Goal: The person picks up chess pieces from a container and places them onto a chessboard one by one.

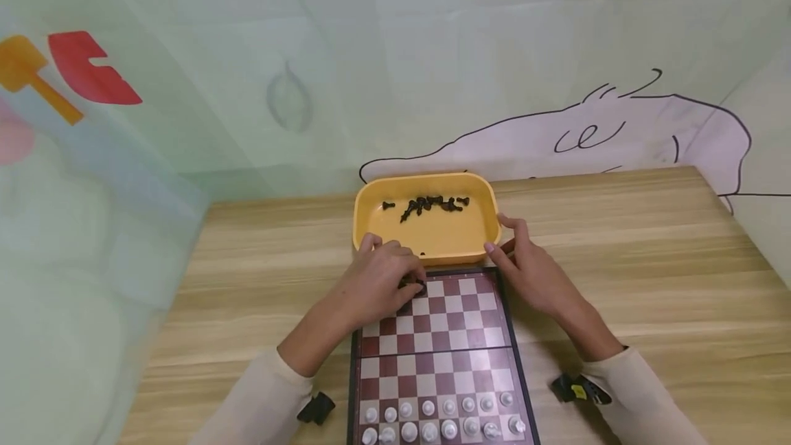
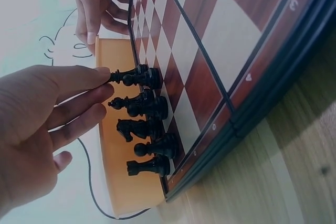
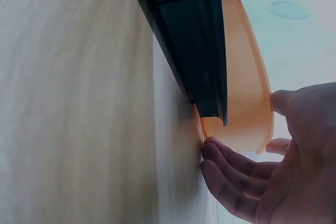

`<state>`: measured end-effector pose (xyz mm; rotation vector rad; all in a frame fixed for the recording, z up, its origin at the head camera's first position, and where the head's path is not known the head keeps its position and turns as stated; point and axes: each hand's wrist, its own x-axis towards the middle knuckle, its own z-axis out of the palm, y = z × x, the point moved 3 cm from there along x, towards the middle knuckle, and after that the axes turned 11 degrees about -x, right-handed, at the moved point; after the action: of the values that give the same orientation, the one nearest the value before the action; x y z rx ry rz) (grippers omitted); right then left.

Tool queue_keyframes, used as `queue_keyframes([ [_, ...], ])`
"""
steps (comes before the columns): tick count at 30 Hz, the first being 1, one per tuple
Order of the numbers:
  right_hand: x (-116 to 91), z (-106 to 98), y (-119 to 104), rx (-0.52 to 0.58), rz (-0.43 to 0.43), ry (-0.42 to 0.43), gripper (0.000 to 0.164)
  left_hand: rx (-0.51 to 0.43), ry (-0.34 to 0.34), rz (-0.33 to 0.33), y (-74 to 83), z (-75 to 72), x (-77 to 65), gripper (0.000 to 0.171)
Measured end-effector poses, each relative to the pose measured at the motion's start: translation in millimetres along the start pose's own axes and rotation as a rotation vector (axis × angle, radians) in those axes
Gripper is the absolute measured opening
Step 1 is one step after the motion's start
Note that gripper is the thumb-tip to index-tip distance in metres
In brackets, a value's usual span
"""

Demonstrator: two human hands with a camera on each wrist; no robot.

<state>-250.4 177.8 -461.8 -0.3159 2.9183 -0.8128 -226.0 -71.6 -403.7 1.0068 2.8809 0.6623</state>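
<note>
My left hand (image 1: 383, 277) is at the far left part of the chessboard (image 1: 456, 321). Thumb and fingertips pinch the top of a black chess piece (image 2: 121, 75), whose base is at the board; its kind is partly hidden. Beside it in the left wrist view stand a black bishop (image 2: 119, 102), a knight (image 2: 134, 128), a rook (image 2: 147, 166) and several black pawns (image 2: 157, 146). My right hand (image 1: 537, 273) touches the near right corner of the yellow bin (image 1: 460, 242), thumb at the front rim, other fingers loosely bent at the side.
Several loose black pieces (image 1: 426, 203) lie in the bin, which stands against the board's far edge. White pieces (image 1: 428, 431) stand in two rows at the board's near end. A wooden table (image 1: 649, 259) carries everything; a printed curtain (image 1: 395, 88) hangs behind.
</note>
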Motion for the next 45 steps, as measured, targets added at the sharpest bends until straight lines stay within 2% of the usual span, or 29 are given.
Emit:
queue_keyframes([
  [6,1,0,-1,-0.003,-0.011,0.013,0.069,0.006,0.024,0.023,-1.4,-2.6,-0.8,0.007],
  [15,0,6,0,0.002,-0.001,0.003,0.069,0.000,0.025,0.010,-4.5,-2.7,-6.0,0.008],
  [26,-1,6,0,0.004,-0.002,0.004,0.068,-0.008,0.081,0.035,-7.5,-16.9,-5.8,0.007],
  [36,-1,6,2,-0.001,0.002,0.008,0.068,-0.055,0.139,-0.017,-20.5,-31.9,2.6,0.011],
  [45,0,4,-1,-0.001,-0.005,0.011,0.068,-0.015,0.166,-0.041,-40.6,-38.2,11.9,0.014],
])
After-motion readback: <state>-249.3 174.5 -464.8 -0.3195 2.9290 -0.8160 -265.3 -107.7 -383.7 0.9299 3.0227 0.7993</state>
